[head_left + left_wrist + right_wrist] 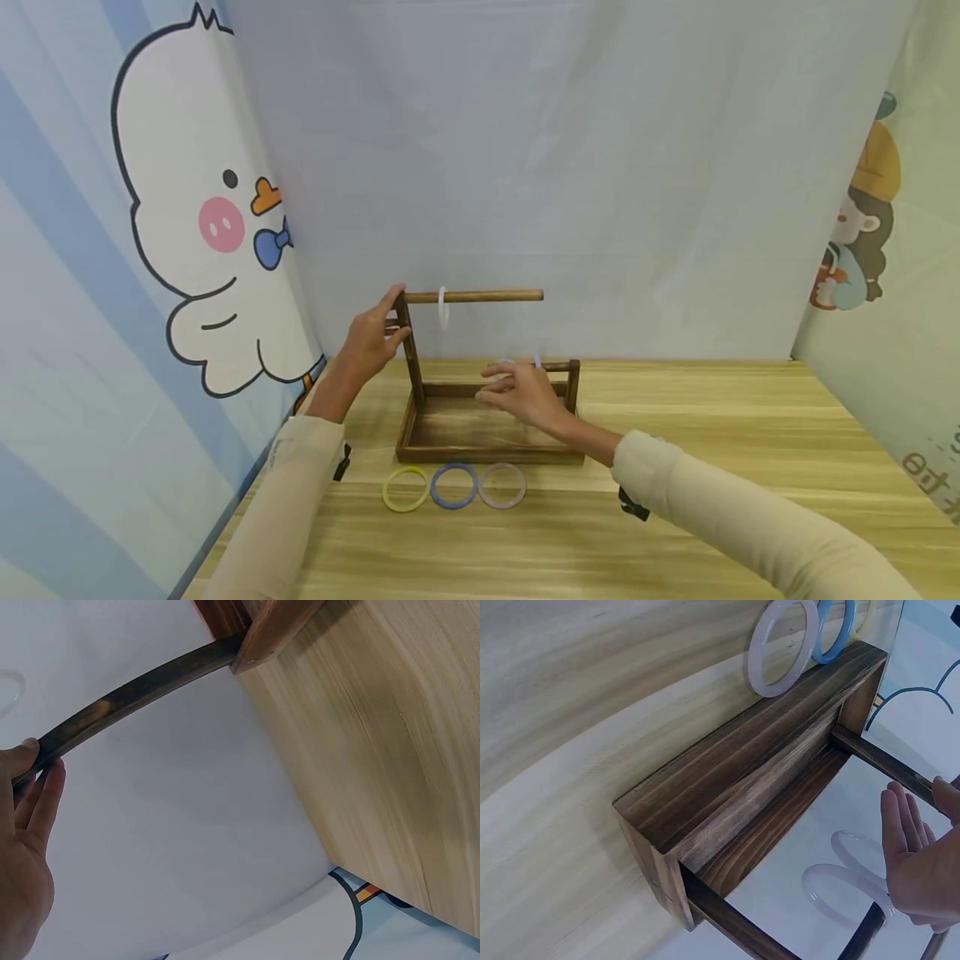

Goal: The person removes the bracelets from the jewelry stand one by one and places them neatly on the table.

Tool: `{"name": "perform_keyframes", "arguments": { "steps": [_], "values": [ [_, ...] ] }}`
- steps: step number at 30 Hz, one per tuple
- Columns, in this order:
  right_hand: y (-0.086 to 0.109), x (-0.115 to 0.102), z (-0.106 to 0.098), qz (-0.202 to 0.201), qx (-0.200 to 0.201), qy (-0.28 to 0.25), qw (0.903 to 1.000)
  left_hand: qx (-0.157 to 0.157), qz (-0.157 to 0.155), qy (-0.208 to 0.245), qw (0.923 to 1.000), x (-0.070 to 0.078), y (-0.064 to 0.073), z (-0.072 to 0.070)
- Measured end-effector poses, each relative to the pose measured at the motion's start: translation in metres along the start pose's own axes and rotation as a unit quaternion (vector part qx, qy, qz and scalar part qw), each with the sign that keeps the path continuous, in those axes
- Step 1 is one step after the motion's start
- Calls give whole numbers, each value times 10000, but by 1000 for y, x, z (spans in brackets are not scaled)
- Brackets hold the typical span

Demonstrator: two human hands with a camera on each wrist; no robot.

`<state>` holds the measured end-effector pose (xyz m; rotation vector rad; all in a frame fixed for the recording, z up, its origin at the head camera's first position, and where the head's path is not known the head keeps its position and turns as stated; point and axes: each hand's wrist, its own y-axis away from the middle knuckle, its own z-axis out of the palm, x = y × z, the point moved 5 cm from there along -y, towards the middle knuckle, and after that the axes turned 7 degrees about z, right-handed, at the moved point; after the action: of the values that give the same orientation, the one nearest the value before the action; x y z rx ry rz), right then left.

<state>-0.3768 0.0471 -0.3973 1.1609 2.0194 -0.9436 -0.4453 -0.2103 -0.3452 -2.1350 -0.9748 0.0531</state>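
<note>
A dark wooden stand (491, 456) has a tray base, a tall left post, a long upper bar (495, 296) and a short lower bar (558, 367). My left hand (371, 337) grips the top of the tall post (135, 697), thumb on one side and fingers on the other. One white ring (443, 308) hangs on the upper bar. Over the tray, my right hand (528, 396) is beside the lower bar with its fingers (904, 825) extended, holding nothing. Two pale translucent rings (840, 889) hang on that bar, partly hidden by this hand.
In front of the stand, a yellow ring (386, 497), a blue ring (454, 504) and a pale pink ring (502, 504) lie in a row on the wood-grain table (720, 500). A grey-white curtain (637, 183) hangs behind; printed cloths flank both sides.
</note>
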Motion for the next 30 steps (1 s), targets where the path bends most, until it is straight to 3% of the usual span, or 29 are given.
{"name": "perform_keyframes", "arguments": {
  "steps": [11,24,30],
  "values": [
    [-12,-8,0,-122,98,-19,9999,-115,-73,6,9999,2,-1,-2],
    [-28,-14,-1,194,163,-18,9997,-41,41,56,10000,1,-2,-1],
    [-38,-23,0,14,389,-124,9992,-118,-150,24,9998,0,1,0]
  ]
}}
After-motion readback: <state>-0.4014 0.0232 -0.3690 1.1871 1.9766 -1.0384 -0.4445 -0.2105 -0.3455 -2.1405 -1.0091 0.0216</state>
